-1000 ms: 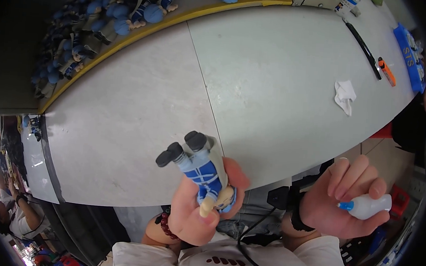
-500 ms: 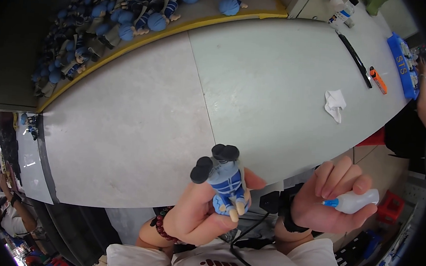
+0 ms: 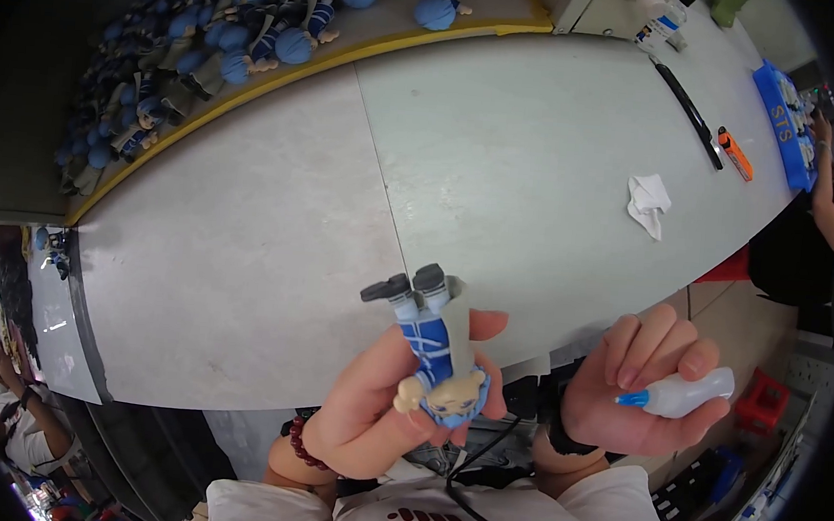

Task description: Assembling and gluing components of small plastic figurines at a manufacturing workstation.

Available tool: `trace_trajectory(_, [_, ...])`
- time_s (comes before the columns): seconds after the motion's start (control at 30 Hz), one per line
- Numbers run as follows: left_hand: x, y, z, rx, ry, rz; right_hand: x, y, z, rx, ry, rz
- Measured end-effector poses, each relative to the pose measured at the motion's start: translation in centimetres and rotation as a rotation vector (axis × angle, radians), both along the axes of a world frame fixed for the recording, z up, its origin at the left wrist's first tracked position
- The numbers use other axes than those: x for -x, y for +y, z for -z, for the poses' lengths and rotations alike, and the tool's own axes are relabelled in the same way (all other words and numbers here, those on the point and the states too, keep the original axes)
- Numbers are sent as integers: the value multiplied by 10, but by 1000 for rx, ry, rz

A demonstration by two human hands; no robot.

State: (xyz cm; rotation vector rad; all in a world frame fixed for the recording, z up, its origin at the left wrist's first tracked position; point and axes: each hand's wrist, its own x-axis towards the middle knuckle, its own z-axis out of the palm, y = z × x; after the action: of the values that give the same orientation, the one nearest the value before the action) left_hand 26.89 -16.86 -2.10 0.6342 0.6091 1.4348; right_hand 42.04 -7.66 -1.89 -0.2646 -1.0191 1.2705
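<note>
Upside down in my left hand point(image 3: 357, 403) is a small figurine point(image 3: 433, 345) with blue hair, a blue and white outfit and dark boots. Its boots point up and away from me, and its head is between my fingers. My right hand point(image 3: 627, 395) is closed round a small white squeeze bottle point(image 3: 689, 394) with a blue tip. That tip points left, toward the figurine, with a gap between them. Both hands are above the near edge of the grey table point(image 3: 242, 247).
Many similar blue-haired figurines point(image 3: 229, 35) lie heaped on a yellow-edged shelf at the far left. To the right are a crumpled white tissue point(image 3: 648, 202), a black pen point(image 3: 688, 113), an orange lighter point(image 3: 735, 154), a blue tray point(image 3: 783, 128) and a clear bottle point(image 3: 666, 27). A co-worker's arm point(image 3: 829, 195) is beside the tray.
My left hand has turned the figurine, so its head and front now show more and the boots sit slightly higher. My right hand and its bottle have barely moved.
</note>
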Motion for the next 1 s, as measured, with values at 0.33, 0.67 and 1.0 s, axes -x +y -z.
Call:
trace_trajectory(0.33, [-7,-3,5,-3,3,-97,-2,-4,3,46,-47,-10])
trace_trajectory(0.67, [-5,-4,7,-42,-28,46,-2,-7,0,10,-102,-78])
trace_trajectory(1.0, [-5,-1,7,-17,-117,-75,3,-7,-2,-148,-313,-135])
